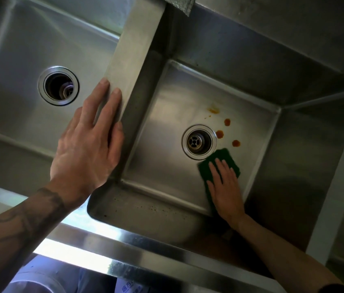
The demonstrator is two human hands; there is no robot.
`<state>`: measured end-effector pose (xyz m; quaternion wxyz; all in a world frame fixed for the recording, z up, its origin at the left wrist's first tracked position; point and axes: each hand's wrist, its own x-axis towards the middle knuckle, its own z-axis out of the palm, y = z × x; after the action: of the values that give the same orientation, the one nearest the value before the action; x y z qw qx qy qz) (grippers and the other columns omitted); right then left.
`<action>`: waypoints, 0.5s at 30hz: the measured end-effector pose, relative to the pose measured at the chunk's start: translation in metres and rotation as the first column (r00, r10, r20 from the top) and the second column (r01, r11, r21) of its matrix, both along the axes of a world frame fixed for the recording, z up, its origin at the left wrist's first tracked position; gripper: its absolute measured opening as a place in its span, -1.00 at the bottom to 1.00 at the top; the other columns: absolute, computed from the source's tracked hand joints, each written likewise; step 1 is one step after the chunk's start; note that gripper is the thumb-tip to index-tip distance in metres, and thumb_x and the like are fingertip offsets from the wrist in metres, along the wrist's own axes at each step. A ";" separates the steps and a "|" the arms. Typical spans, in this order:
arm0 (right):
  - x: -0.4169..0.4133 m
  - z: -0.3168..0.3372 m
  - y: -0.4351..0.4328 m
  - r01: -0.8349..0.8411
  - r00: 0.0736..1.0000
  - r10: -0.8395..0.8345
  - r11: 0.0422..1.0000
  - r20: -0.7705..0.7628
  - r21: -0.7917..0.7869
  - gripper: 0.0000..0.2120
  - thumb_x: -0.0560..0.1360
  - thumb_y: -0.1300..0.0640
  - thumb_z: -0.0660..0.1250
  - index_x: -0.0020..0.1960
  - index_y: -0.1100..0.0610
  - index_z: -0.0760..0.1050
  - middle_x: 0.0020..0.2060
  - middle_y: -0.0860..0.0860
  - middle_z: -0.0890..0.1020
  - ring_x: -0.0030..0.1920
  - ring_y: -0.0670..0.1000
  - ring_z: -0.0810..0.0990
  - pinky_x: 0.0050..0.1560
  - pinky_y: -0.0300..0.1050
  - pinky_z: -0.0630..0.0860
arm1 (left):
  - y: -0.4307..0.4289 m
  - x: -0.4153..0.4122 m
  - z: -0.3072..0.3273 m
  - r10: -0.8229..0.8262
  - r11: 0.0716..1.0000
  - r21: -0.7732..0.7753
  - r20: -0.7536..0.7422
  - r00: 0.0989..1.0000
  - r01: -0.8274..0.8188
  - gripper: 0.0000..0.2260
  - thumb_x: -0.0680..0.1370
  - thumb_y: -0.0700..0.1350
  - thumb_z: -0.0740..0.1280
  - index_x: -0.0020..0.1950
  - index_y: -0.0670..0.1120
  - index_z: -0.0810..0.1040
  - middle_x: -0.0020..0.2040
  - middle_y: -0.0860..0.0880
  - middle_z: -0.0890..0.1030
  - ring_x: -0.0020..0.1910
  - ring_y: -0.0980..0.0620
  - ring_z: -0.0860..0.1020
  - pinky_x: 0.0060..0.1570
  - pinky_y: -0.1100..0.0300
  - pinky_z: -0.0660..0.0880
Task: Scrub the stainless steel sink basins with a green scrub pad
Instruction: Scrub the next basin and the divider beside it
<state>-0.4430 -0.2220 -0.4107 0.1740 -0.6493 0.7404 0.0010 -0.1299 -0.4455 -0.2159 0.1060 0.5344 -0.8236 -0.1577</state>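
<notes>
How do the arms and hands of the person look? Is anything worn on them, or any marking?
No gloves, rings or watch show on the left hand or the right hand. The left forearm carries dark tattoos: bands near the wrist, curved lines further up. The right forearm shows no markings; what looks like a dark sleeve edge appears at the picture's bottom corner.

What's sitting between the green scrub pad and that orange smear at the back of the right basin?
Three round orange spots on the basin floor, just right of the drain, seen in the head view.
</notes>
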 end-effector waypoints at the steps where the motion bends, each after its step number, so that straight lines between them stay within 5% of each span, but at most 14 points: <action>1: -0.005 0.002 -0.008 0.167 0.986 -0.167 0.986 -0.020 0.000 -0.44 0.73 0.08 0.16 0.67 0.16 0.11 0.65 0.17 0.14 0.67 0.17 0.06 0.62 0.27 0.11 | 0.000 0.000 0.000 0.000 1.000 0.003 0.003 1.000 0.000 -0.50 0.76 -0.02 0.14 0.71 -0.11 0.25 0.72 -0.12 0.20 0.51 -0.30 0.46 0.18 -0.27 0.61; 4: -0.007 0.008 -0.020 0.427 0.901 -0.427 0.904 -0.074 -0.009 -0.45 0.74 0.04 0.09 0.66 0.21 0.09 0.64 0.22 0.15 0.65 0.22 0.08 0.62 0.29 0.09 | 0.000 0.000 0.001 0.009 1.000 0.005 -0.004 1.000 -0.009 -0.51 0.76 -0.03 0.14 0.70 -0.10 0.26 0.72 -0.12 0.21 0.51 -0.31 0.46 0.17 -0.28 0.60; 10: 0.013 0.006 0.002 0.414 0.909 -0.412 0.910 -0.056 0.020 -0.44 0.74 -0.03 -0.02 0.66 0.21 0.08 0.63 0.23 0.16 0.65 0.23 0.09 0.62 0.29 0.09 | -0.001 0.001 -0.001 -0.006 1.000 0.001 -0.004 1.000 0.006 -0.50 0.77 -0.03 0.14 0.70 -0.11 0.25 0.71 -0.12 0.21 0.48 -0.30 0.47 0.16 -0.26 0.62; 15: -0.002 0.004 -0.038 0.596 0.799 -0.596 0.803 -0.079 -0.031 -0.47 0.76 0.00 0.01 0.65 0.20 0.08 0.62 0.25 0.19 0.64 0.23 0.13 0.62 0.27 0.12 | 0.000 0.001 -0.001 -0.006 1.000 -0.015 -0.003 1.000 0.006 -0.51 0.77 -0.04 0.15 0.70 -0.11 0.26 0.71 -0.13 0.22 0.48 -0.30 0.48 0.18 -0.24 0.60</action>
<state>-0.4449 -0.2604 -0.4062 0.1323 -0.3836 0.9135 -0.0278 -0.1292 -0.4452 -0.2171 0.1107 0.5309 -0.8261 -0.1527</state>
